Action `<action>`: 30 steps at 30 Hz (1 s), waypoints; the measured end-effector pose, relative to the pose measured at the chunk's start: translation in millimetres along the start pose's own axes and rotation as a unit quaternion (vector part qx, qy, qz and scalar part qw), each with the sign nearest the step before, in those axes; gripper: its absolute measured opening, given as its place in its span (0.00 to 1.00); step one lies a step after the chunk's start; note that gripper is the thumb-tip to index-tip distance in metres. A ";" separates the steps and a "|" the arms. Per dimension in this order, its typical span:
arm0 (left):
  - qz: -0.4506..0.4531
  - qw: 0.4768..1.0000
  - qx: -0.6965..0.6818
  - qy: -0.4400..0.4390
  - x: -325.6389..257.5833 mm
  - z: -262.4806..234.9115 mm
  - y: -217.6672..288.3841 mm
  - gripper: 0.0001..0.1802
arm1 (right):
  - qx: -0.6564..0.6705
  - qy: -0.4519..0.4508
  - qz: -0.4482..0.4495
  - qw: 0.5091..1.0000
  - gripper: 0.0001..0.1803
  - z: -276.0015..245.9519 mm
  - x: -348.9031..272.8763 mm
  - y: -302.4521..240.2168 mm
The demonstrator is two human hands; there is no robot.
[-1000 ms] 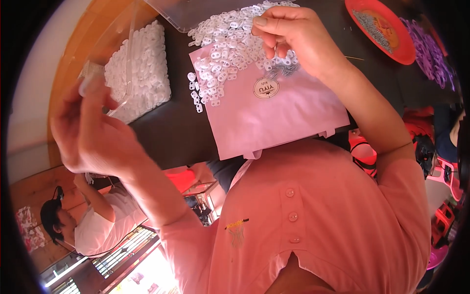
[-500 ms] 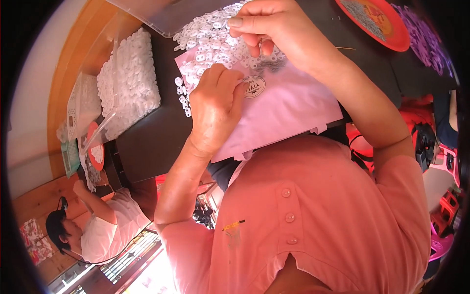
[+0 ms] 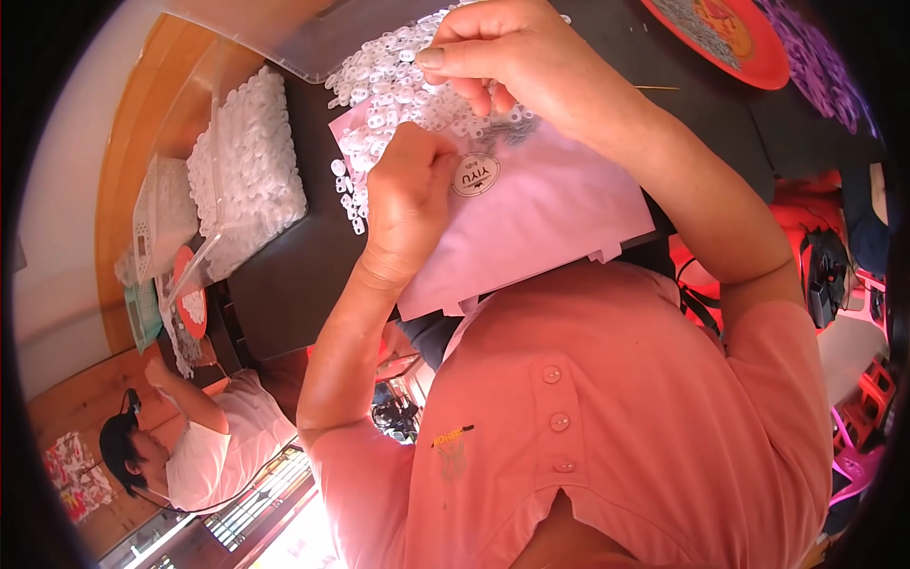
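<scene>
A pink paper packet (image 3: 550, 223) with a round white sticker lies on the dark table (image 3: 284, 275) in front of me. A heap of small white plastic rings (image 3: 384, 81) spreads over its far edge. My left hand (image 3: 408, 190) rests on the packet beside the sticker, fingers curled down among the rings; what they grip is hidden. My right hand (image 3: 512, 57) hovers over the heap with thumb and fingers pinched together on a few of the rings.
A clear plastic bin (image 3: 246, 161) full of white pieces stands at the left. A red plate (image 3: 725, 38) and purple pieces (image 3: 825, 62) lie at the far right. Another person in white (image 3: 199, 446) sits at the lower left. Red items (image 3: 815, 256) sit beside my right arm.
My left hand came in from the far left, where it was raised, and settled on the pink packet. My right hand stayed over the heap of rings.
</scene>
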State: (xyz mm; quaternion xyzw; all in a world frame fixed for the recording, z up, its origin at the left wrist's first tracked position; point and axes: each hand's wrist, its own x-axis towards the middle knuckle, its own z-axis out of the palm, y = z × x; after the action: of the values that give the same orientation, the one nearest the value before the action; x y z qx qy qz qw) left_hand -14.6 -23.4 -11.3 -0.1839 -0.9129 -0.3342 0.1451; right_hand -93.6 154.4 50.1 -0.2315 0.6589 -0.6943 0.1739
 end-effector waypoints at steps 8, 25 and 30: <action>-0.280 0.852 -0.434 0.086 5.2 -25.7 11.4 0.05 | -0.174 -0.081 -0.018 0.981 0.08 4.8 0.8 29.3; -0.199 0.867 -0.439 0.130 -5.4 -13.0 13.3 0.11 | -0.147 -0.117 0.038 0.981 0.09 13.8 1.9 34.4; -0.219 0.852 -0.455 0.140 -5.7 -14.8 11.5 0.12 | -0.176 -0.130 0.006 0.976 0.07 12.8 0.6 35.7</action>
State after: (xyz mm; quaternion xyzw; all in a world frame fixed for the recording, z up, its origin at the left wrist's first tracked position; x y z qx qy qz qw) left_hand -2.4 -26.4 3.7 0.0240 -0.6451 -0.7579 0.0944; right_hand -89.3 140.8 14.9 -0.3430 0.7436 -0.5308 0.2185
